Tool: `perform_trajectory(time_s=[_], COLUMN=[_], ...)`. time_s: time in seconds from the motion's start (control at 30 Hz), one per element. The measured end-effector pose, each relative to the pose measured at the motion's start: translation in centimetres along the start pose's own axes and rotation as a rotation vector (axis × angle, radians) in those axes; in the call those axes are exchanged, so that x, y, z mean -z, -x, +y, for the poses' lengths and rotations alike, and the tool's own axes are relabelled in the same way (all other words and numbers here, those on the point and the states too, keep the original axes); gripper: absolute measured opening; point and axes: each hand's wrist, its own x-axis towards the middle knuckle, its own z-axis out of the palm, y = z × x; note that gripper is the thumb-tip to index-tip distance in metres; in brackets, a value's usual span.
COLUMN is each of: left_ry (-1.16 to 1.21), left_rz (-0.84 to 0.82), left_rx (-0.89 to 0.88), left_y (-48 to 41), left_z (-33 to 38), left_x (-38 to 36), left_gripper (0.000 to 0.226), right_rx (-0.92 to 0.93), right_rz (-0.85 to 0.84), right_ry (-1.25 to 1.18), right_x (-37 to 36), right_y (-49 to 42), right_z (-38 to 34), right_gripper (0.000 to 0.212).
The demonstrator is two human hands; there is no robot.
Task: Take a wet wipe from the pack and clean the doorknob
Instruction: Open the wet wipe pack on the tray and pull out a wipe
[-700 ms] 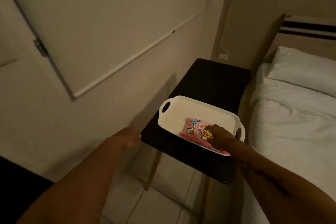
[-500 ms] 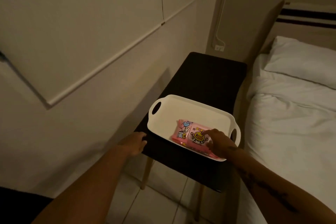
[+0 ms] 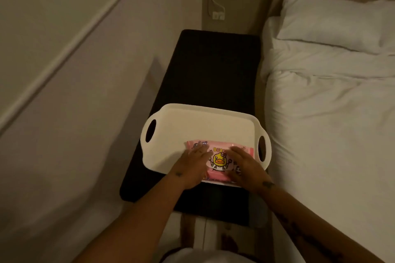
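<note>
A pink wet wipe pack (image 3: 219,153) with a yellow duck cartoon lies flat in a white handled tray (image 3: 192,126) on a dark narrow table (image 3: 213,70). My left hand (image 3: 192,166) rests on the pack's left end, fingers spread over it. My right hand (image 3: 245,166) lies on the pack's right end, fingertips near the duck label. Both hands press on the pack; the pack stays on the tray. No wipe is out. The doorknob is not in view.
A bed with white sheets (image 3: 331,113) and a pillow (image 3: 337,21) runs along the table's right side. A beige wall (image 3: 64,113) stands close on the left. A wall socket with a cable (image 3: 218,15) sits behind the table. Tiled floor shows below.
My left hand has moved from the table's edge onto the pack's left end. My right hand stayed on the pack. The view has swung right and down, over the tray.
</note>
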Motion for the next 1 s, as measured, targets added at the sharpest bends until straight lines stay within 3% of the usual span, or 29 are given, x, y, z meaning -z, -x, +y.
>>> perform_trajectory(time_s=[0.37,0.6,0.77,0.9,1.0], left_ry=[-0.191,-0.091,-0.037,-0.014,0.015], left_rz=[-0.091,-0.050,0.004,0.006,0.005], left_rx=[-0.182,-0.159,-0.147,-0.125,-0.105], left_y=[-3.8,-3.8,-3.8,-3.7,-3.7], left_z=[-1.7,-1.9,-1.9,-1.6,-1.4], left_x=[-1.3,-2.4,-3.3,-3.0,-2.8], left_gripper=[0.070,0.070,0.116,0.121,0.122], right_rx=[-0.099,-0.147,-0.095,-0.065,-0.105], right_rz=[0.102,0.103,0.097,0.093,0.076], right_ry=[-0.129,-0.169,-0.052,0.124,0.281], right_x=[-1.8,-1.9,-2.1,-2.6,-2.7], right_y=[-0.6,-0.5,-0.5,-0.4,-0.5], right_z=[0.4,1.1,1.3,1.8,2.4], right_gripper=[0.070,0.085,0.089,0.105,0.100])
